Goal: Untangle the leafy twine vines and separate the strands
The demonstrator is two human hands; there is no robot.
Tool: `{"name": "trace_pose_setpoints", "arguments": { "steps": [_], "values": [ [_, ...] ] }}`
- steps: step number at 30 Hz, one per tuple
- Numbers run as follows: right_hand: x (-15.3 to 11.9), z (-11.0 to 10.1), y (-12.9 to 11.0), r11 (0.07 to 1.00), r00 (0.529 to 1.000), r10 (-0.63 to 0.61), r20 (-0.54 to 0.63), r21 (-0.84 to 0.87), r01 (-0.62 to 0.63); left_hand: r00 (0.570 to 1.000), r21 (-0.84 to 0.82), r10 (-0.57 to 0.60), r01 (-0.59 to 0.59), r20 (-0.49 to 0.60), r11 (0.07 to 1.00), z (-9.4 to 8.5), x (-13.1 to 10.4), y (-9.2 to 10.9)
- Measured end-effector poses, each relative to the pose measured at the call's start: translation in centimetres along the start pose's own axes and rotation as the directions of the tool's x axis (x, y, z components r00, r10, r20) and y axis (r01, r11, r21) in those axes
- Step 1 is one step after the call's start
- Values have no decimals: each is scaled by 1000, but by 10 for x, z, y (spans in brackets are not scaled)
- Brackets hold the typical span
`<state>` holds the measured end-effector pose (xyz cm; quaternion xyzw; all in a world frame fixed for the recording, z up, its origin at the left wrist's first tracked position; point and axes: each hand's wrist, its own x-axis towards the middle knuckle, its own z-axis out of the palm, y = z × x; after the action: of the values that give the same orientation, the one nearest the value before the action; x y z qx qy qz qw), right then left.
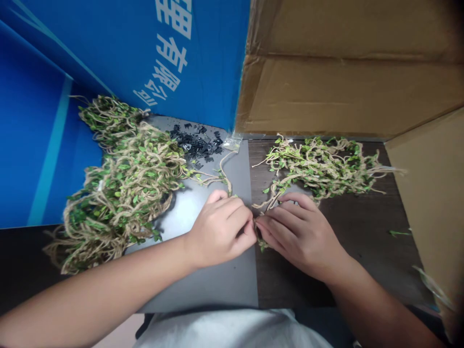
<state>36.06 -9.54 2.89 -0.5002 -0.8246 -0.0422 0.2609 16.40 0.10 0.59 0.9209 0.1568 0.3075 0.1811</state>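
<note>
My left hand (224,226) and my right hand (299,231) meet over the middle of the table, fingers pinched together on a leafy twine strand (229,179). The strand is tan cord with small green leaves; part of it shows above my left hand and a short leafy bit hangs below the fingertips. What lies exactly between the fingertips is hidden. A big tangled heap of leafy twine (134,169) lies left of my left hand. Just beyond my right hand rests a smaller pile of leafy twine (322,166), with loose cord ends near the fingers.
Small black plastic pieces (197,141) are scattered at the back of the grey surface (217,285). A blue panel with white characters (170,53) stands behind and left. Brown cardboard walls (344,96) close the back and right. A green sprig (399,233) lies far right.
</note>
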Motion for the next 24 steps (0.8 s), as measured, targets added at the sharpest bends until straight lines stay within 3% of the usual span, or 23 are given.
{"name": "trace_pose_setpoints", "arguments": {
  "steps": [17,24],
  "values": [
    [-1,-2,1,999,999,-23,42,27,22,998,58,48,-51,45,997,-1,1,-2],
    [1,3,-1,1000,1000,6,-5,21,-6,998,45,-1,-2,57,999,-1,2,1]
  ]
}}
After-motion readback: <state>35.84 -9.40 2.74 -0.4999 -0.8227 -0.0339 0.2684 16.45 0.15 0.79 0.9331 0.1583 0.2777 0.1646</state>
